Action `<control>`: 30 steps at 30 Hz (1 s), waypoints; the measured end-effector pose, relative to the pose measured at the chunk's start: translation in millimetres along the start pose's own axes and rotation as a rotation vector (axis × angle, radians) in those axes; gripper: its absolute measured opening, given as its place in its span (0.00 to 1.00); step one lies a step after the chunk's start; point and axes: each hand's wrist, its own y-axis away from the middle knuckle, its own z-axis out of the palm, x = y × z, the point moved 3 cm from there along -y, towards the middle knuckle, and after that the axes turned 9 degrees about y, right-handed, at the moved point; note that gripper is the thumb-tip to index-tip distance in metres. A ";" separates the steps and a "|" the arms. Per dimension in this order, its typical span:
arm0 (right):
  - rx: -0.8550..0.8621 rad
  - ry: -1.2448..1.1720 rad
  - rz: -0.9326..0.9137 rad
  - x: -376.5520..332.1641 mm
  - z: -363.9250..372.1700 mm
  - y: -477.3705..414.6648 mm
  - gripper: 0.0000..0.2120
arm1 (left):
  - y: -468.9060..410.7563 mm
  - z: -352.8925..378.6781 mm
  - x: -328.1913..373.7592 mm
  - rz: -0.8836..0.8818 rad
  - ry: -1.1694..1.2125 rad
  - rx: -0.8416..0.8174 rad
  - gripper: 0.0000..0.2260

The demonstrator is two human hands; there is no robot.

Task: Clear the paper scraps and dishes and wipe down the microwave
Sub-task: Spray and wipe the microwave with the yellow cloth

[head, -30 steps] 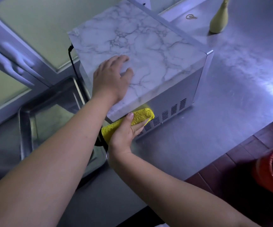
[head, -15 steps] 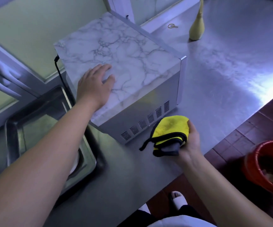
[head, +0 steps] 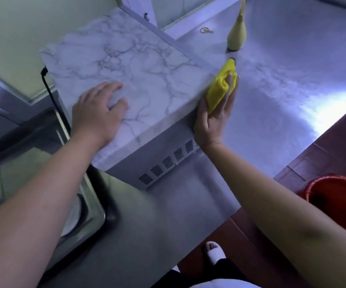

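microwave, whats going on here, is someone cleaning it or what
Yes, a person is wiping down the microwave. The left hand lies flat on its marble-patterned top, steadying it. The right hand holds a folded yellow cloth against the top's right edge, at the corner above the vented side. A sink sits to the left with something white in it, mostly hidden by the arm. A red bucket stands on the floor.

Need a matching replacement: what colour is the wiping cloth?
Yellow cloth, seen in the head view.
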 end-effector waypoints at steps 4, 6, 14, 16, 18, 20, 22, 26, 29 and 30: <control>0.076 -0.100 0.240 38.6 21.0 14.1 0.33 | -1.3 1.2 -0.2 0.001 -0.041 -0.007 0.24; 0.118 -0.262 0.552 43.9 29.7 21.1 0.32 | -1.3 3.5 -0.2 -0.013 -0.079 -0.029 0.22; 0.006 -0.405 1.154 -19.5 68.6 136.0 0.32 | 0.1 4.6 2.1 -0.019 -0.111 -0.046 0.20; -0.090 -0.445 1.291 -49.5 77.0 166.8 0.33 | -0.6 4.7 1.7 -0.019 -0.105 -0.043 0.20; -0.195 -0.468 1.422 -72.1 81.8 186.4 0.34 | -0.9 5.3 0.3 -0.022 -0.101 -0.049 0.20; -0.262 -0.495 1.553 -90.5 82.0 196.7 0.33 | -1.1 4.7 -0.8 -0.027 -0.098 -0.050 0.20; -0.276 -0.584 1.693 -104.3 82.8 203.2 0.32 | -1.6 3.9 1.2 -0.039 -0.103 -0.047 0.21; -0.382 -1.046 2.018 -121.3 80.7 198.7 0.31 | -0.5 2.9 5.0 -0.057 -0.100 -0.063 0.21; -0.599 -1.289 2.022 -114.5 57.3 193.1 0.33 | 0.1 1.4 5.3 -0.063 -0.098 -0.074 0.21; -0.694 -1.346 1.967 -108.5 45.1 194.2 0.33 | 0.1 1.3 5.3 -0.066 -0.099 -0.079 0.21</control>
